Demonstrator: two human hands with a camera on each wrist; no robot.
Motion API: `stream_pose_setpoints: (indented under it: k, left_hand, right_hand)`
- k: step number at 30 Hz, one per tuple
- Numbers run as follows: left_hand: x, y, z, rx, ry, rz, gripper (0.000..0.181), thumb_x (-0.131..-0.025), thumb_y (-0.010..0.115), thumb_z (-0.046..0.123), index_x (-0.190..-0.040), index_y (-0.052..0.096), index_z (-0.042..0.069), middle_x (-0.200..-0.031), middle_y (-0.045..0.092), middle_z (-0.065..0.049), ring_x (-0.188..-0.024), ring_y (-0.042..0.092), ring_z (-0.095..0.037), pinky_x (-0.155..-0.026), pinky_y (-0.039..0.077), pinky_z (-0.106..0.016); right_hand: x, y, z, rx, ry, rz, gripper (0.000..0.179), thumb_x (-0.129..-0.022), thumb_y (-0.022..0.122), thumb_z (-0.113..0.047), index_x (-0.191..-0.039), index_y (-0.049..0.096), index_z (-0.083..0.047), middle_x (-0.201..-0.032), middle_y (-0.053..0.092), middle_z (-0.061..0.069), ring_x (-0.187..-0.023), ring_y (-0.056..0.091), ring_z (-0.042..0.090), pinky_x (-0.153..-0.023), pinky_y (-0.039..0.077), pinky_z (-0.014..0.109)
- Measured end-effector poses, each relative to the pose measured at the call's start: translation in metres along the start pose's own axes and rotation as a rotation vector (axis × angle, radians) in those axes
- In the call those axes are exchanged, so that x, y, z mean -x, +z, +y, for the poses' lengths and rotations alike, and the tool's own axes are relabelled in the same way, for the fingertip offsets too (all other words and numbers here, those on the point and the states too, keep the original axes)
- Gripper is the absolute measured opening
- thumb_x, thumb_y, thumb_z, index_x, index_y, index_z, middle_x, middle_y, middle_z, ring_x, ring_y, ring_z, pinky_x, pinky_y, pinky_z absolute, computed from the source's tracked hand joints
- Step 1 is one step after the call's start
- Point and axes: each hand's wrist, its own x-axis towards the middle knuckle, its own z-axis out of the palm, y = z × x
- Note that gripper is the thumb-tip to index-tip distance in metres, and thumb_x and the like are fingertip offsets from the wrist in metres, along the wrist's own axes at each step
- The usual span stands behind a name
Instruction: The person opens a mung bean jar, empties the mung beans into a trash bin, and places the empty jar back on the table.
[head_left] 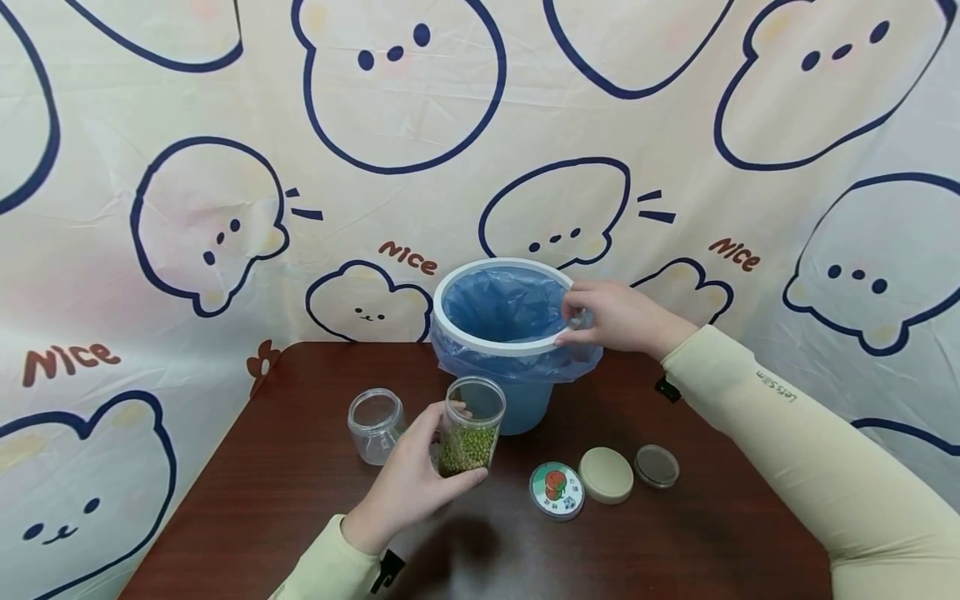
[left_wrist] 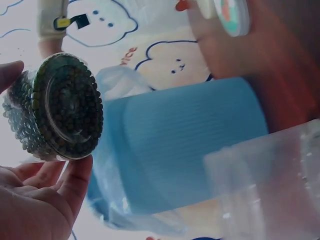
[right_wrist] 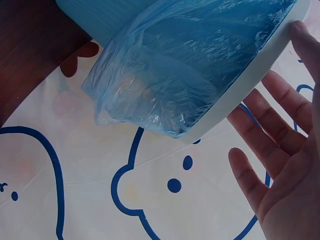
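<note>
In the head view my left hand (head_left: 408, 492) grips a clear plastic jar (head_left: 476, 408), partly filled with small green beans (head_left: 467, 450). Tilted toward the left wrist camera, the jar (left_wrist: 65, 107) shows its base, packed with beans. My right hand (head_left: 611, 315) holds the white rim (head_left: 495, 346) of a blue trash bin (head_left: 527, 407) on its right side. From the right wrist, the thumb (right_wrist: 306, 45) lies on the rim (right_wrist: 235, 95), while several fingertips go out of sight behind it. A blue plastic bag (head_left: 517, 304) lines the bin and hangs over its outside.
Another clear jar (head_left: 375, 425), uncapped, stands left of the bin. Three lids lie on the table's right: one with a green-and-orange picture (head_left: 557, 492), a cream lid (head_left: 606, 475) and a grey lid (head_left: 657, 467). A patterned cloth (head_left: 397, 208) hangs behind the dark wooden table (head_left: 300, 417).
</note>
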Motion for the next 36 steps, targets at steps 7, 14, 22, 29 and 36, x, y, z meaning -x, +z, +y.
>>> stream_pose_setpoints:
  k: [7, 14, 22, 29, 36]
  left_hand:
    - [-0.008, -0.013, 0.006, 0.020, -0.002, 0.064, 0.080, -0.074, 0.094, 0.022, -0.141, 0.050, 0.019, -0.129, 0.058, 0.003, -0.117, 0.055, -0.015, -0.094, 0.057, -0.042]
    - [-0.020, -0.027, 0.011, 0.032, -0.007, 0.105, 0.076, -0.076, 0.093, 0.020, -0.138, 0.049, 0.018, -0.128, 0.051, -0.001, -0.118, 0.051, -0.017, -0.094, 0.054, -0.045]
    - [-0.037, -0.041, 0.020, -0.002, -0.032, 0.164, 0.071, -0.077, 0.091, 0.020, -0.135, 0.050, 0.014, -0.121, 0.051, -0.005, -0.110, 0.050, -0.019, -0.089, 0.050, -0.040]
    - [-0.056, -0.052, 0.023, -0.009, -0.073, 0.214, 0.074, -0.079, 0.090, 0.018, -0.140, 0.049, 0.009, -0.124, 0.053, -0.010, -0.114, 0.051, -0.023, -0.094, 0.049, -0.044]
    - [-0.076, -0.063, 0.023, 0.019, -0.071, 0.223, 0.074, -0.082, 0.087, 0.017, -0.145, 0.049, 0.008, -0.127, 0.053, -0.013, -0.117, 0.051, -0.028, -0.099, 0.047, -0.046]
  right_hand:
    - [0.001, 0.001, 0.000, 0.009, -0.003, 0.008, 0.030, -0.085, 0.083, -0.044, -0.094, 0.070, -0.019, -0.097, 0.066, -0.001, -0.086, 0.060, 0.019, -0.076, 0.054, 0.034]
    - [0.002, 0.001, 0.000, 0.000, 0.006, 0.012, 0.030, -0.086, 0.083, -0.044, -0.095, 0.070, -0.019, -0.100, 0.067, 0.000, -0.089, 0.060, 0.019, -0.077, 0.055, 0.035]
    - [0.004, 0.001, -0.001, 0.002, 0.021, 0.008, 0.029, -0.086, 0.083, -0.044, -0.096, 0.070, -0.019, -0.101, 0.067, 0.001, -0.089, 0.060, 0.019, -0.076, 0.055, 0.034]
    - [0.003, 0.001, -0.002, 0.003, 0.020, 0.009, 0.029, -0.087, 0.082, -0.044, -0.095, 0.070, -0.019, -0.100, 0.066, 0.000, -0.088, 0.059, 0.019, -0.075, 0.053, 0.034]
    - [0.003, 0.004, -0.002, 0.008, 0.005, 0.018, 0.028, -0.088, 0.081, -0.042, -0.097, 0.070, -0.018, -0.101, 0.065, 0.001, -0.088, 0.059, 0.020, -0.076, 0.053, 0.035]
